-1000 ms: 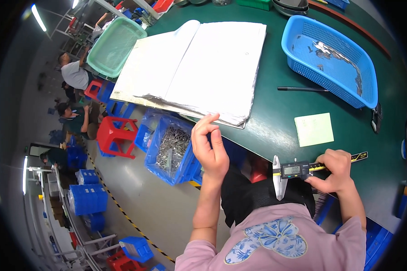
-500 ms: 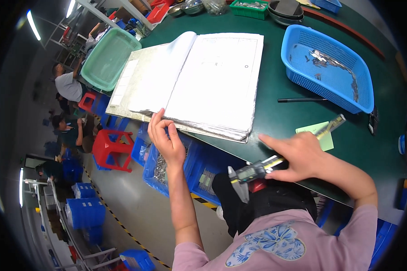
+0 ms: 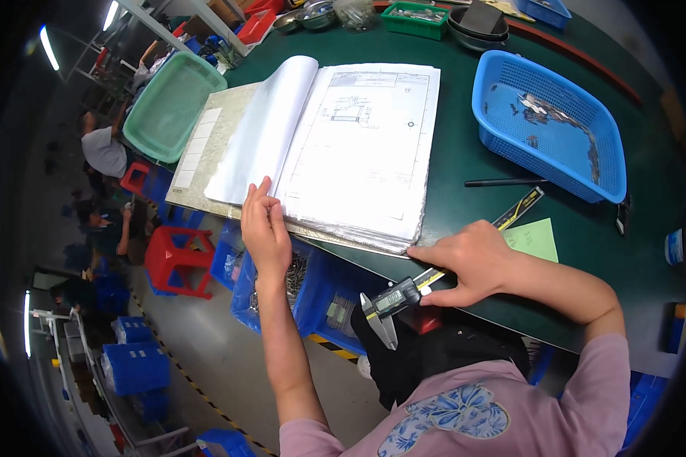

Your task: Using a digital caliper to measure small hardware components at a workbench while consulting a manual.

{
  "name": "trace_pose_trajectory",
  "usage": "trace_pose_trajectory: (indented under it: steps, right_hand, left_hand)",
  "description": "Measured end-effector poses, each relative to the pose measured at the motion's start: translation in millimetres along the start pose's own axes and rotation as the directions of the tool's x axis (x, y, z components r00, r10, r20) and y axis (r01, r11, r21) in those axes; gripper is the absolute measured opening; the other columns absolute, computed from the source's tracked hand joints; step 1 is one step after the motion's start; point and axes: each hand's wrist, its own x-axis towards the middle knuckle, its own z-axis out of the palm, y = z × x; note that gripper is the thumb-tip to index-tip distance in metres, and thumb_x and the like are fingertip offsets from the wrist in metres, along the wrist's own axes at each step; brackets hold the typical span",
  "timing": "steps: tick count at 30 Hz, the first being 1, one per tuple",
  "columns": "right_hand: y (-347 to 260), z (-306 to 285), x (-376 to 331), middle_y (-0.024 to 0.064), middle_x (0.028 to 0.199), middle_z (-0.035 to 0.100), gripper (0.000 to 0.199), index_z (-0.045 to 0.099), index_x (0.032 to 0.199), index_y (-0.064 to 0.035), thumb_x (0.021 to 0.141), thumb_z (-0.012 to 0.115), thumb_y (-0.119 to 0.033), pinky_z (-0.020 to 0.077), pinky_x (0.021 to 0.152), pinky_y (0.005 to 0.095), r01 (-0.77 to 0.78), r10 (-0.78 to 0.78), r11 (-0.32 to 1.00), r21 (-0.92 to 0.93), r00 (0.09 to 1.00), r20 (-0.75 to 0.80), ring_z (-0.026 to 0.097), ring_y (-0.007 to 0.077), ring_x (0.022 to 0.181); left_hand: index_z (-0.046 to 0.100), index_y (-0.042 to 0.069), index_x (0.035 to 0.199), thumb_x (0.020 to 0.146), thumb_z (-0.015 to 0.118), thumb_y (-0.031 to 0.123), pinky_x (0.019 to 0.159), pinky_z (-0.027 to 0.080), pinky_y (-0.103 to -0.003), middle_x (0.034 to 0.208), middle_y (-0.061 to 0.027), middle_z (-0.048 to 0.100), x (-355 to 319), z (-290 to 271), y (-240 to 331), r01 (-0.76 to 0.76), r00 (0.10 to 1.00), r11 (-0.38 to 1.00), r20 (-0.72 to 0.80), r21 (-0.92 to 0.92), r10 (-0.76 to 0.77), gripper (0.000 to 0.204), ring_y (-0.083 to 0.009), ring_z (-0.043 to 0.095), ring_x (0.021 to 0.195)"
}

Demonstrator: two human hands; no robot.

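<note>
A thick binder of drawings (image 3: 358,167) lies spread on the green table, its left pages curling up and a technical drawing showing on the right page. At its near edge, by the curled pages, is my left hand (image 3: 267,240), fingers stretched out and thumb apart, fingertips at the paper. My right hand (image 3: 472,263) is closed around a digital caliper (image 3: 396,297), whose jaws hang past the table edge over my lap. Its index finger reaches out to the binder's near right corner. Beyond this hand lies a light green sticky note (image 3: 535,240), partly covered by the forearm.
A blue mesh basket (image 3: 545,164) with small metal pieces stands on the right, a black pen (image 3: 499,183) beside it. A pale green basket (image 3: 168,107) is at the left. Blue bins (image 3: 312,305) sit below the table edge; a red stool (image 3: 177,260) and other people are farther left.
My right hand has moved left and down with the caliper, its index finger now at the binder corner. The view has shifted slightly, and the drawing shows more clearly. My left-hand fingers have straightened.
</note>
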Motion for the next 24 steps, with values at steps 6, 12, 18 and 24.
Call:
trace_pose_trajectory:
  steps: [6,12,18,24]
  right_hand:
    - [10,-22,-71,0.0074,0.073,0.067,0.044,0.069,0.087,-0.0078,0.063,0.081,-0.042,0.0488,0.054,0.0354,-0.202,0.189,0.979,-0.012,0.937,-0.293,0.065,0.0260,0.062]
    - [18,-25,-130,0.0079,0.068,0.063,0.035,0.063,0.085,-0.0085,0.061,0.082,-0.025,0.0469,0.056,0.0322,-0.624,0.568,0.780,0.042,0.679,-0.465,0.062,0.0211,0.060]
    - [28,-29,-151,0.0091,0.070,0.062,0.025,0.061,0.083,-0.0063,0.066,0.074,-0.018,0.0449,0.058,0.0335,-0.649,0.595,0.758,0.065,0.648,-0.475,0.060,0.0235,0.061]
    - [42,-32,-166,0.0116,0.080,0.064,0.018,0.062,0.089,-0.0027,0.077,0.070,-0.014,0.0467,0.067,0.0340,-0.631,0.596,0.769,0.101,0.652,-0.467,0.063,0.0260,0.073]
  left_hand:
    - [0.054,0.000,0.101,0.098,0.047,0.006,0.080,0.049,-0.027,0.099,-0.0108,0.062,-21,-20,-7,0.286,0.828,0.688,-0.190,-0.667,-0.528,0.010,-0.0166,0.061,0.087]
    - [0.058,0.002,0.090,0.092,0.048,0.003,0.050,0.039,-0.023,0.075,-0.0006,0.051,-79,-17,16,0.503,0.711,0.257,0.226,-0.825,-0.666,0.010,-0.0088,0.047,0.059]
    - [0.064,0.003,0.086,0.079,0.062,0.007,0.049,0.035,-0.030,0.071,-0.0049,0.050,-80,6,84,0.114,0.993,0.967,-0.010,-0.226,-0.120,0.009,-0.0164,0.046,0.056]
    - [0.068,0.004,0.095,0.072,0.074,0.015,0.053,0.040,-0.035,0.070,-0.0081,0.049,-78,18,105,-0.109,0.993,0.992,0.040,-0.061,0.112,0.027,-0.0255,0.051,0.059]
